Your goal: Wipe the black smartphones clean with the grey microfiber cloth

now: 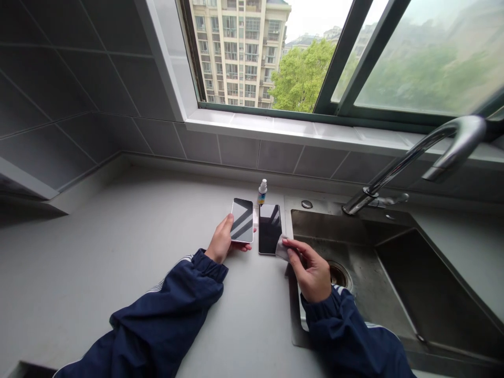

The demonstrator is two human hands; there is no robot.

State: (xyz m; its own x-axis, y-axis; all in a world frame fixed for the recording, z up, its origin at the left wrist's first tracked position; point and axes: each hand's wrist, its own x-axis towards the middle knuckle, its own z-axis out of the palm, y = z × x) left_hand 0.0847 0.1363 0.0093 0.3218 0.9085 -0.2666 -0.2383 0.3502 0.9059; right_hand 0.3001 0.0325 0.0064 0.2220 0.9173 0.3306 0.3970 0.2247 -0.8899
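Left hand (221,240) grips a phone (241,221), right hand (314,272) pinches a grey cloth (281,250)

The hands are apart, each closed on something. The left hand clasps the phone by its left edge and from beneath, fingertips showing below its lower edge; the dark screen faces up and catches striped reflections. Just to its right, a second phone (269,231) lies screen up on the pale table (157,220), near the edge of the steel sink (378,304). The right hand pinches the grey cloth between thumb and fingers at the lower right corner of the second phone; whether the cloth touches the glass cannot be told. A small white-capped bottle (262,193) stands upright just behind the two phones. The right hand is over the sink's left side. A chrome tap (397,163) rises behind the basin, and beyond the table a window (252,58) shows a tall building and green trees.
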